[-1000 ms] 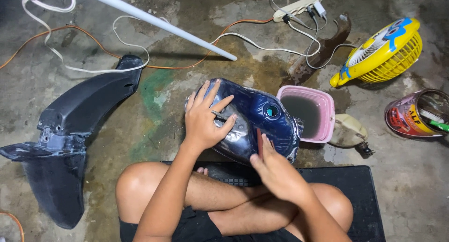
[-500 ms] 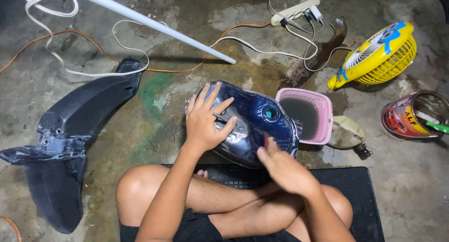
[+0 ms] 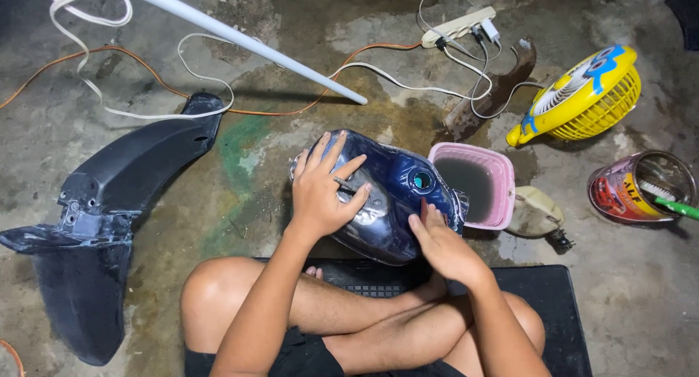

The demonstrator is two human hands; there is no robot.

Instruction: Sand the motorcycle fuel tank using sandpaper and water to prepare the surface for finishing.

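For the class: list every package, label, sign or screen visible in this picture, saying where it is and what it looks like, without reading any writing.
Tin can: on its side on the floor at far right, round, with a red and multicoloured printed label; a brush with a green handle sticks out of its mouth.
No signs or screens show.

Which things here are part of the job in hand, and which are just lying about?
In hand: dark blue fuel tank, held by left hand and right hand; probably the pink tub of murky water touching it.

Lying about: black fender, yellow fan, paint can, power strip, white tube.
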